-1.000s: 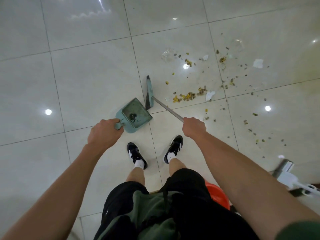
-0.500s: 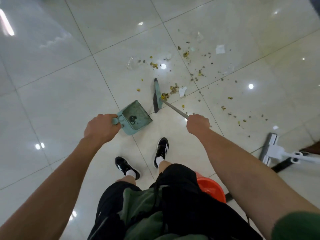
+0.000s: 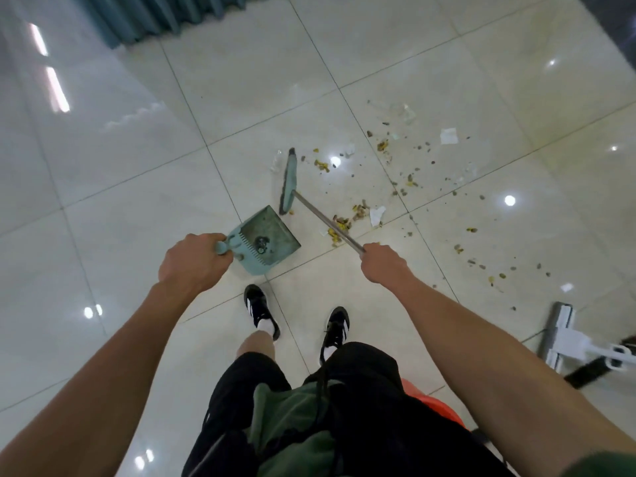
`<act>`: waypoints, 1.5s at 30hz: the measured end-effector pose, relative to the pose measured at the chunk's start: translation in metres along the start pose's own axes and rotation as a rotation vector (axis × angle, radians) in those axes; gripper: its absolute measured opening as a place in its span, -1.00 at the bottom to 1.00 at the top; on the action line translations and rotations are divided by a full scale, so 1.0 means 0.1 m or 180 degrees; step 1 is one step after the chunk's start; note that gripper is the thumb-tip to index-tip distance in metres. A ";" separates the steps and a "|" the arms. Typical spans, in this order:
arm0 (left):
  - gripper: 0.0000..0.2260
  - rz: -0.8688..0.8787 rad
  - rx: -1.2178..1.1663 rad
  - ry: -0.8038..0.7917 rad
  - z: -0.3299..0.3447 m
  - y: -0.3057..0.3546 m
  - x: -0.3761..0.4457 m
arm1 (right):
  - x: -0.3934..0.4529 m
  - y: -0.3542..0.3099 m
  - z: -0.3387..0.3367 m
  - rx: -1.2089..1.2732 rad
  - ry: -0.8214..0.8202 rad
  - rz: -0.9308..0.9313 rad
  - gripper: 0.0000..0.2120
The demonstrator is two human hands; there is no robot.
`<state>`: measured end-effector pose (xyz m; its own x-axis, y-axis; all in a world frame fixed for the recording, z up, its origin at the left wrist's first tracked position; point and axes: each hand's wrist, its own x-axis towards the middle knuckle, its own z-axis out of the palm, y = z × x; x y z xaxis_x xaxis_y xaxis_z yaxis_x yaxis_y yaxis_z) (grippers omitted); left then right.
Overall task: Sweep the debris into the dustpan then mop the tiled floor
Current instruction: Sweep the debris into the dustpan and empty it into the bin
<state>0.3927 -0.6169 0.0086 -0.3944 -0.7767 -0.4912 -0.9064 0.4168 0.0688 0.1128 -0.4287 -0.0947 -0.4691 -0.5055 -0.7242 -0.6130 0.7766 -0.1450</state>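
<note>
Item 1, your left hand [image 3: 192,265]: curled tight round the teal handle of the dustpan [image 3: 266,241], the knuckles toward the camera and the rounded handle end showing just past them.

Item 2, dustpan: teal, with a comb-toothed ridge near the handle; it sits in front of your left shoe [image 3: 260,309], its open mouth turned toward the broom head. A small dark object lies inside, near the teeth; what it is cannot be told.

Item 3, your right hand [image 3: 383,265]: your fingers [image 3: 370,258] are wrapped round the metal shaft of the broom [image 3: 323,218], gripping it low.

Item 4, broom: the shaft slants up and left from your right hand to a teal head [image 3: 288,180] with dark bristles, seen edge-on, its near end just beside the far corner of the dustpan mouth.

Item 5, debris [image 3: 389,187]: yellow and brown crumbs, scraps of white paper and bits of clear wrapper, scattered over the tiled floor [image 3: 137,173] to the right of the broom head and out toward the right edge. A denser cluster lies along the shaft, just beyond your right hand.

Item 6, mop [image 3: 564,342]: white flat head, lying on the floor at lower right, well apart from the dustpan.

Item 7, surroundings: a teal curtain [image 3: 161,15] at the top left edge; something orange-red [image 3: 430,404] partly hidden behind your right leg; your right shoe [image 3: 335,327] planted on the tiles.
</note>
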 end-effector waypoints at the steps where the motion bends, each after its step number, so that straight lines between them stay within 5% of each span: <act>1: -0.85 -0.0052 -0.0030 0.0022 -0.04 -0.11 0.07 | 0.07 -0.14 0.00 0.0160 -0.0036 0.0003 -0.85; 15: -0.83 -0.0260 -0.0290 -0.0117 -0.65 -1.73 1.79 | 1.40 -2.94 -0.46 0.2338 -0.0559 0.0396 -0.66; 20: -0.82 -0.0039 -0.0139 -0.0235 -0.81 -1.86 2.21 | 1.70 -3.34 -0.49 0.1851 -0.0589 0.0316 -0.53; 27: -0.86 0.0133 -0.0076 -0.0300 -0.91 -1.69 2.37 | 1.57 -2.93 -0.45 0.0911 -0.0741 0.0507 -0.64; 35: -0.82 0.0338 0.0291 -0.0127 -0.63 -1.11 1.97 | 0.90 -1.95 -0.01 0.1161 -0.0700 0.0992 -0.73; 45: -0.78 0.0655 0.0564 -0.0075 -0.19 -0.53 1.19 | 0.12 -0.60 0.31 0.1207 -0.0285 0.0752 -0.72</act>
<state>0.3908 -0.7405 -0.0370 -0.5621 -0.6568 -0.5026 -0.7662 0.6424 0.0173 0.1639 -0.4699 -0.1153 -0.5011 -0.2763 -0.8201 -0.2118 0.9580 -0.1934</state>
